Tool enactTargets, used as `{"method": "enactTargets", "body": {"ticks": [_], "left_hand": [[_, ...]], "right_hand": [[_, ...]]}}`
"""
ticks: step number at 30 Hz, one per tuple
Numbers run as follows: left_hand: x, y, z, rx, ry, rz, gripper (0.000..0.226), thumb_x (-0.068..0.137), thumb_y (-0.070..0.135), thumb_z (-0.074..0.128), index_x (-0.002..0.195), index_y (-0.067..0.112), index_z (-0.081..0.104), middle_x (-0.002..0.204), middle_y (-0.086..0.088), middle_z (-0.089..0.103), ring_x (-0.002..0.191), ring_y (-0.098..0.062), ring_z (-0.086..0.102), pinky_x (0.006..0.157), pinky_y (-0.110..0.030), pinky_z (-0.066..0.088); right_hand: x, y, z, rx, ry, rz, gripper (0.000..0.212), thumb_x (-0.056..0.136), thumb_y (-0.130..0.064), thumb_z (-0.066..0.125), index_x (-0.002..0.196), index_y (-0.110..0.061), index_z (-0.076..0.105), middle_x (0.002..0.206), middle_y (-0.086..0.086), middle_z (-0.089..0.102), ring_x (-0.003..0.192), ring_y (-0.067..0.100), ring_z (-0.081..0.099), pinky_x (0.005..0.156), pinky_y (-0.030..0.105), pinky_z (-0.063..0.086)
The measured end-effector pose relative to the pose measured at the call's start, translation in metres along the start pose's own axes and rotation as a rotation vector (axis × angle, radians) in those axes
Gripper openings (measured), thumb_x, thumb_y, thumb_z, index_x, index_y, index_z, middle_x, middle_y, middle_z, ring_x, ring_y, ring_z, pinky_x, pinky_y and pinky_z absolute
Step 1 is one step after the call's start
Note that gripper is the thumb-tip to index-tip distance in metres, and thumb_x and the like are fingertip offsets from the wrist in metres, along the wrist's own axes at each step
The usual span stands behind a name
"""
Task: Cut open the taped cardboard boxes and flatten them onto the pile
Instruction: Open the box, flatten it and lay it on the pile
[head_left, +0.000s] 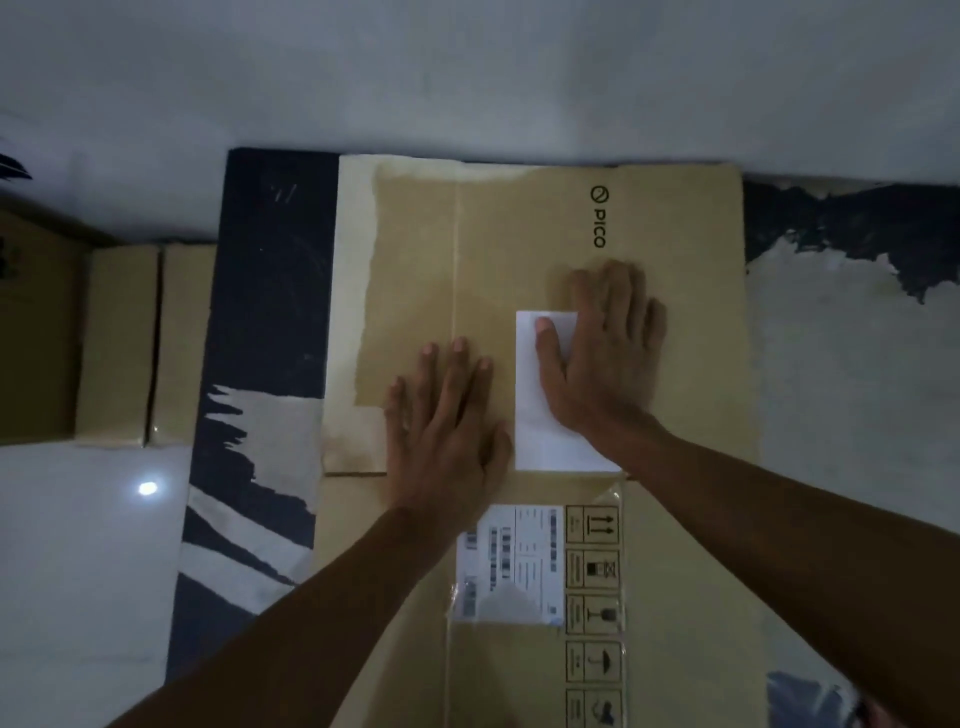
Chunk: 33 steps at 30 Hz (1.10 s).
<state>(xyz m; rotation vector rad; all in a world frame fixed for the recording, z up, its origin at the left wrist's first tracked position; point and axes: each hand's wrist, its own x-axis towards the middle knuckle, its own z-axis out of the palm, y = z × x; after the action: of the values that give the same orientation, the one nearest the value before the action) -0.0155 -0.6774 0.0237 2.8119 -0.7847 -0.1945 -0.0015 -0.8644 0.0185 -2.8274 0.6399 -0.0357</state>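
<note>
The single head-worn camera is looking steeply down from above, close over a flattened cardboard box (545, 322) lying on the floor (88, 545). Both forearms are reaching in from the bottom edge. The wide-angle lens is bending straight edges, and a pale wall (467, 67) is filling the top.

Flattened PICO carton (675, 364) lies on a larger sheet (270, 312). On the carton — left hand (447, 415) left of a blank label (545, 415), right hand (608, 353) overlapping it. Shipping label (511, 561) nearer the viewer; taped boxes (119, 343) well left.
</note>
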Motion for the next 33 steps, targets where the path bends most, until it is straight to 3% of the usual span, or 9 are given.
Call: {"method": "enactTargets", "body": {"ticks": [2, 5, 8, 11, 19, 21, 24, 29, 33], "left_hand": [[0.015, -0.003, -0.005, -0.009, 0.152, 0.05, 0.043, 0.09, 0.035, 0.057, 0.125, 0.01, 0.065, 0.14, -0.014, 0.055, 0.131, -0.037, 0.045, 0.1, -0.052, 0.036], [0.062, -0.003, -0.017, -0.094, 0.297, 0.035, 0.011, 0.084, 0.018, 0.066, 0.086, 0.007, 0.066, 0.101, -0.011, 0.064, 0.098, -0.033, 0.058, 0.082, -0.042, 0.038], [0.121, -0.006, -0.018, -0.135, 0.258, -0.021, 0.041, 0.088, 0.022, 0.052, 0.123, 0.003, 0.061, 0.136, -0.019, 0.056, 0.127, -0.037, 0.05, 0.102, -0.045, 0.035], [0.155, -0.005, -0.015, -0.137, 0.045, -0.07, 0.07, 0.092, 0.04, 0.026, 0.155, 0.009, 0.025, 0.163, -0.015, 0.02, 0.15, -0.037, 0.018, 0.119, -0.056, 0.013], [0.121, -0.003, 0.003, -0.059, 0.016, -0.048, 0.065, 0.099, 0.045, 0.023, 0.158, 0.017, 0.015, 0.167, -0.008, 0.006, 0.153, -0.029, 0.002, 0.123, -0.051, 0.0], [0.115, -0.001, 0.003, -0.066, 0.019, -0.056, 0.064, 0.1, 0.043, 0.027, 0.158, 0.017, 0.017, 0.167, -0.008, 0.005, 0.153, -0.028, 0.001, 0.123, -0.051, 0.0], [0.107, -0.001, 0.005, -0.044, 0.015, -0.06, 0.063, 0.103, 0.042, 0.031, 0.159, 0.017, 0.017, 0.167, -0.007, 0.004, 0.154, -0.027, 0.0, 0.123, -0.049, -0.001], [0.091, 0.004, -0.001, -0.076, 0.005, -0.09, 0.061, 0.1, 0.042, 0.026, 0.157, 0.02, 0.023, 0.166, -0.005, 0.008, 0.154, -0.025, 0.001, 0.123, -0.048, 0.001], [0.102, -0.001, -0.011, -0.08, 0.027, -0.086, 0.054, 0.094, 0.036, 0.036, 0.141, 0.015, 0.051, 0.155, -0.011, 0.04, 0.142, -0.034, 0.036, 0.108, -0.05, 0.028]], "right_hand": [[0.002, 0.001, -0.001, 0.007, -0.026, -0.003, 0.067, 0.097, -0.051, 0.032, 0.156, -0.021, 0.024, 0.164, 0.014, 0.014, 0.152, 0.034, 0.006, 0.121, 0.053, 0.005], [0.005, 0.001, 0.0, -0.023, -0.067, -0.03, 0.07, 0.098, -0.056, 0.024, 0.159, -0.026, 0.009, 0.166, 0.008, 0.0, 0.152, 0.032, -0.006, 0.12, 0.056, 0.001], [0.004, 0.001, 0.001, -0.035, -0.07, -0.031, 0.07, 0.097, -0.058, 0.02, 0.159, -0.027, 0.007, 0.166, 0.008, -0.002, 0.152, 0.032, -0.007, 0.12, 0.056, 0.002], [0.005, 0.001, -0.001, -0.026, -0.05, -0.022, 0.069, 0.098, -0.057, 0.019, 0.159, -0.026, 0.011, 0.166, 0.009, 0.001, 0.152, 0.032, -0.004, 0.121, 0.055, 0.004], [-0.026, 0.001, -0.011, -0.059, -0.092, -0.01, 0.066, 0.097, -0.056, 0.026, 0.155, -0.026, 0.025, 0.164, 0.012, 0.015, 0.15, 0.036, 0.011, 0.117, 0.056, 0.015], [-0.014, -0.004, -0.024, -0.073, -0.06, 0.007, 0.051, 0.094, -0.052, 0.035, 0.132, -0.022, 0.05, 0.143, 0.015, 0.042, 0.131, 0.039, 0.037, 0.101, 0.051, 0.031], [0.041, -0.018, -0.03, 0.001, 0.036, 0.023, 0.033, 0.091, -0.044, 0.04, 0.104, -0.017, 0.054, 0.116, 0.015, 0.049, 0.108, 0.034, 0.045, 0.087, 0.044, 0.033], [0.126, -0.026, -0.009, 0.008, -0.027, -0.223, 0.044, 0.096, -0.044, 0.035, 0.132, -0.021, 0.049, 0.139, 0.012, 0.041, 0.133, 0.032, 0.033, 0.107, 0.05, 0.026], [0.128, -0.022, 0.003, -0.07, -0.012, -0.226, 0.05, 0.097, -0.045, 0.029, 0.14, -0.022, 0.042, 0.146, 0.013, 0.035, 0.137, 0.033, 0.029, 0.115, 0.054, 0.02]]}}
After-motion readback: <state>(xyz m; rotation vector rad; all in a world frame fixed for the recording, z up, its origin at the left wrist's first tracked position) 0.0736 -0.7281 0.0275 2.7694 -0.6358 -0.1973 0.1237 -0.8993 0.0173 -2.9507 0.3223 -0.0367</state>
